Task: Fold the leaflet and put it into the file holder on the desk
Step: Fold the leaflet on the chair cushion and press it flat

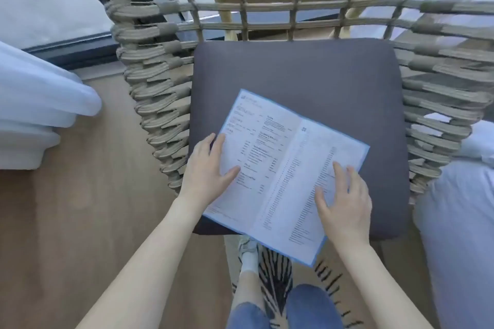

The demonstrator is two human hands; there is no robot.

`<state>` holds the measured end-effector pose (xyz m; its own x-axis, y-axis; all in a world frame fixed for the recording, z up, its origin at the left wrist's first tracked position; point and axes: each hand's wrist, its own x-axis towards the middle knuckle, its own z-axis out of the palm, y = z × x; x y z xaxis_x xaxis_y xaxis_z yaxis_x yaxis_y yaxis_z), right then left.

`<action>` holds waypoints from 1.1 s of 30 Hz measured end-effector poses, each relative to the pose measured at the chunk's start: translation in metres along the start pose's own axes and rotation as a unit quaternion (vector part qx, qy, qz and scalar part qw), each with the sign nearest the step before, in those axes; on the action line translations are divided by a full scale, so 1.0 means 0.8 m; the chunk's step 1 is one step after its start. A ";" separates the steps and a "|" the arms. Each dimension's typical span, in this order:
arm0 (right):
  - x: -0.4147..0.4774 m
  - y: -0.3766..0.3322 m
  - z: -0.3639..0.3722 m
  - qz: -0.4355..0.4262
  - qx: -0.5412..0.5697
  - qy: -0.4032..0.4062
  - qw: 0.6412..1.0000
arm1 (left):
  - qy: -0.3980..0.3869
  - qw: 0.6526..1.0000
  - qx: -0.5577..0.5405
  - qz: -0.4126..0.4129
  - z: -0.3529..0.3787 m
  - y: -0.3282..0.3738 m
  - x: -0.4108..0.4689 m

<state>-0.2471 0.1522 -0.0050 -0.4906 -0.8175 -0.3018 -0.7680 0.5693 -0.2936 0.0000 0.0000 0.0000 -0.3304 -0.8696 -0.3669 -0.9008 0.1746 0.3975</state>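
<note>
A white leaflet point(280, 163) with a blue border and printed text lies unfolded on the dark grey seat cushion point(294, 75) of a woven chair, its near corner hanging over the cushion's front edge. My left hand point(207, 171) rests flat on the leaflet's left page, fingers spread. On the right page my right hand point(344, 195) lies flat, fingers apart. Neither hand grips the paper. No file holder or desk is in view.
The woven rope chair back and sides point(160, 83) wrap around the cushion. White bedding point(40, 104) lies at the left and pale fabric point(459, 222) at the right. Below are a wooden floor point(80, 208), a patterned rug point(275, 272) and my jeans-clad legs.
</note>
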 end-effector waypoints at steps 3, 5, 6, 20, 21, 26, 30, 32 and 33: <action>-0.007 0.001 0.017 0.034 -0.020 0.011 0.999 | 0.024 1.000 0.004 -0.001 0.013 -0.012 0.008; -0.014 -0.002 0.022 0.055 -0.035 0.003 0.998 | 0.029 0.999 0.016 0.002 0.014 -0.013 0.008; -0.019 -0.004 0.024 0.068 -0.041 -0.001 0.997 | 0.028 0.999 0.020 0.005 0.016 -0.012 0.007; -0.026 -0.019 0.029 0.143 0.083 -0.008 0.986 | 0.041 0.997 -0.057 -0.028 0.020 -0.003 0.012; -0.022 -0.016 0.028 0.137 0.082 -0.007 0.987 | 0.045 0.997 -0.058 -0.033 0.022 -0.002 0.012; 0.018 0.000 0.014 0.081 0.050 -0.008 0.995 | 0.073 0.993 -0.072 -0.060 0.033 0.005 0.012; 0.063 0.011 0.002 0.030 0.025 -0.014 0.999 | 0.100 0.987 -0.087 -0.091 0.044 0.015 0.016; 0.084 0.015 -0.004 0.000 0.014 -0.013 1.000 | 0.113 0.984 -0.087 -0.104 0.049 0.021 0.018; 0.093 0.017 -0.007 -0.014 0.010 -0.012 1.000 | 0.120 0.983 -0.086 -0.109 0.050 0.025 0.020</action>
<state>-0.2963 0.0982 -0.0263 -0.4591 -0.8303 -0.3158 -0.7724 0.5487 -0.3199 -0.0342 0.0085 -0.0319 -0.0395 -0.9651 -0.2589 -0.8755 -0.0915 0.4745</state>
